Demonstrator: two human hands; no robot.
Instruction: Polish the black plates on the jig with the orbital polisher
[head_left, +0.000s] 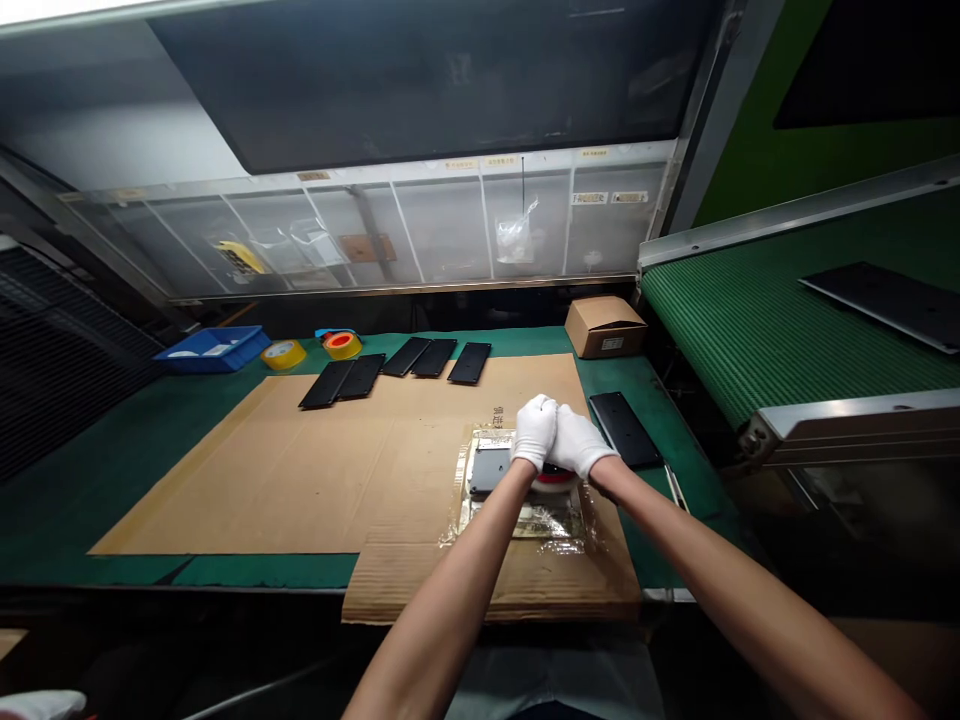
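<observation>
The white-gloved left hand (534, 432) and right hand (577, 442) press together, grips narrow, any held item hidden, above a red roll (556, 480) on a film-wrapped grey panel (489, 470) on cardboard (247, 470). Any next move requires parting the hands.

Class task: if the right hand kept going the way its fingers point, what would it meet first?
The right hand would meet the left hand first; they already appear to touch.
</observation>
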